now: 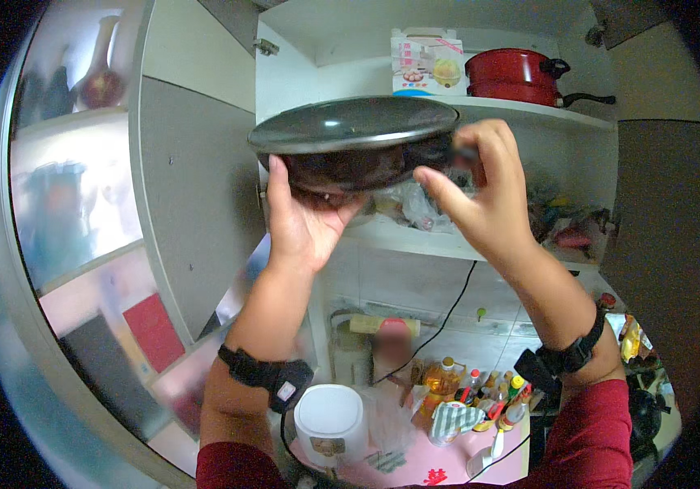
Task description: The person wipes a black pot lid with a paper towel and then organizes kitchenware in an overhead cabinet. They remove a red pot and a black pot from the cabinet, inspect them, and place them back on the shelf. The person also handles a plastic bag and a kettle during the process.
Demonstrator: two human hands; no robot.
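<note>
A dark round pot (344, 168) with a rimmed glass lid (356, 122) is held up in front of an open wall cabinet, slightly tilted. From below, my left hand (307, 217) supports it, thumb against its near left side and palm under the base. My right hand (487, 177) is at the pot's right side, fingers curled over a blurred dark handle (463, 156) and thumb along the lower wall. The pot's far side and part of its base are hidden.
The upper shelf (509, 107) holds a printed carton (428, 64) and a red pot (512, 76) with a black handle. Plastic bags (420, 208) lie on the lower shelf. An open cabinet door (197, 183) stands left. Below are a white appliance (330, 422), several bottles (445, 379) and a black cord (448, 321).
</note>
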